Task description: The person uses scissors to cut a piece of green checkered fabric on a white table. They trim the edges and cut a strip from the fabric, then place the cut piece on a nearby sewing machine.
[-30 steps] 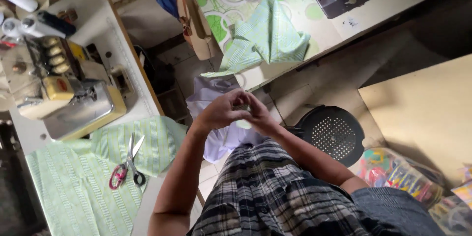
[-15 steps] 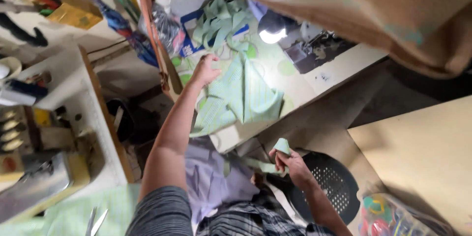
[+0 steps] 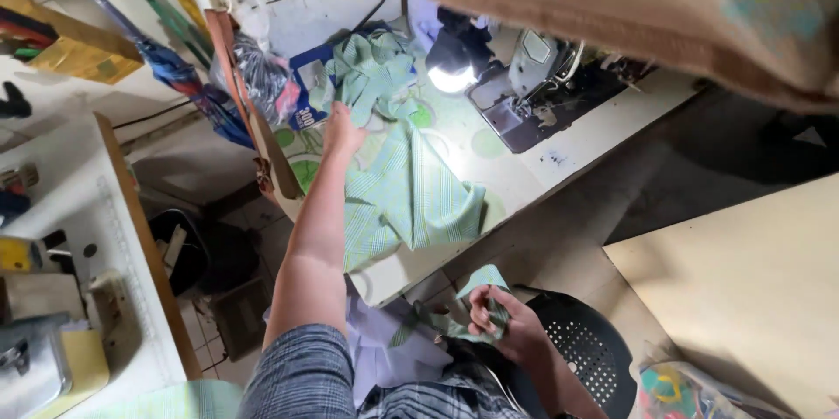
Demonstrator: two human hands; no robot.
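Beside the sewing machine [image 3: 533,87], the left hand [image 3: 339,131] lay on green cloth [image 3: 406,196], fingers unclear; the right hand [image 3: 507,327], nearer, pinched a scrap [image 3: 476,297].

The green checked cloth [image 3: 411,200] on the desk [image 3: 577,144] is thin, matt woven fabric, softly creased. The desk top looks smooth and faintly glossy under the lamp. The sewing machine [image 3: 533,65] shows painted metal. The black stool [image 3: 585,358] is perforated matt plastic.
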